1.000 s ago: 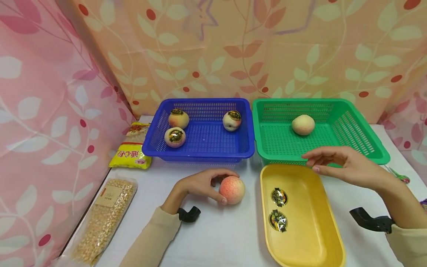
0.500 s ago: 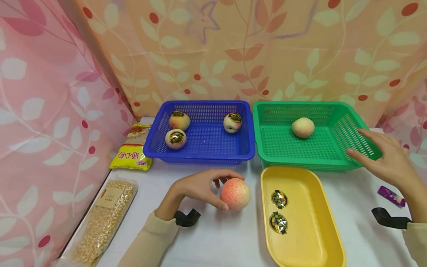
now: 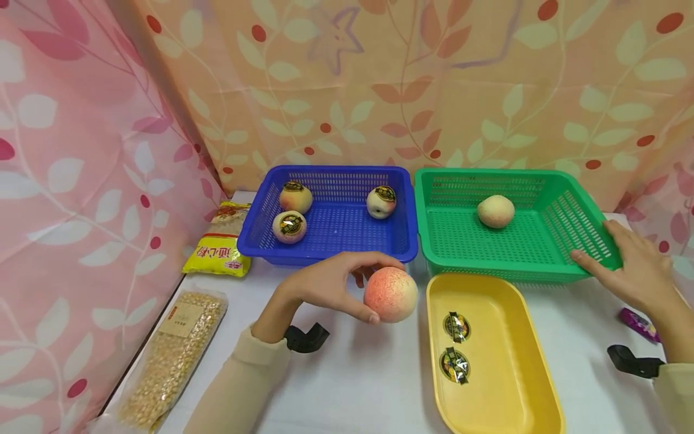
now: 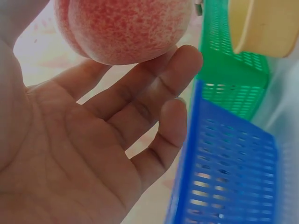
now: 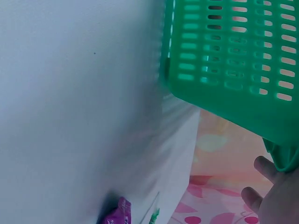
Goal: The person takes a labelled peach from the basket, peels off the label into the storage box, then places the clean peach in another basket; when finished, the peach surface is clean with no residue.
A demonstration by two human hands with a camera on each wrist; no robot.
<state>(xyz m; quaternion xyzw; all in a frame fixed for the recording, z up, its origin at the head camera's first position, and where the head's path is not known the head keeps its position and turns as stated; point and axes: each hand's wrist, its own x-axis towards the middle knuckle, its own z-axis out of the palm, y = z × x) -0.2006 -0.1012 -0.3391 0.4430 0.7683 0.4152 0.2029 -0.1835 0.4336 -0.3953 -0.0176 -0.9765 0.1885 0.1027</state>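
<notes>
A pink-and-cream peach (image 3: 391,295) is raised off the white tabletop, between the thumb and fingers of my left hand (image 3: 338,286). Seen from the left wrist, the peach (image 4: 124,28) sits at the top, the other fingers loosely bent below it. My right hand (image 3: 640,265) holds the right rim of the green basket (image 3: 509,263), thumb on the inner side, fingers outside. In the right wrist view two fingertips show beside the basket's rim, the rest of the hand mostly cut off. One pale peach (image 3: 496,211) lies inside the green basket.
Left of the green basket stands a blue basket (image 3: 325,254) with three stickered peaches. A yellow tray (image 3: 490,349) with two round stickers lies in front. At left are a yellow noodle bag (image 3: 217,256) and a bean bag (image 3: 173,355); a purple packet (image 3: 640,325) is at right.
My left hand has lifted the peach from the table, slightly right. My right hand has moved from above the tray to the green basket's right rim and taken hold there.
</notes>
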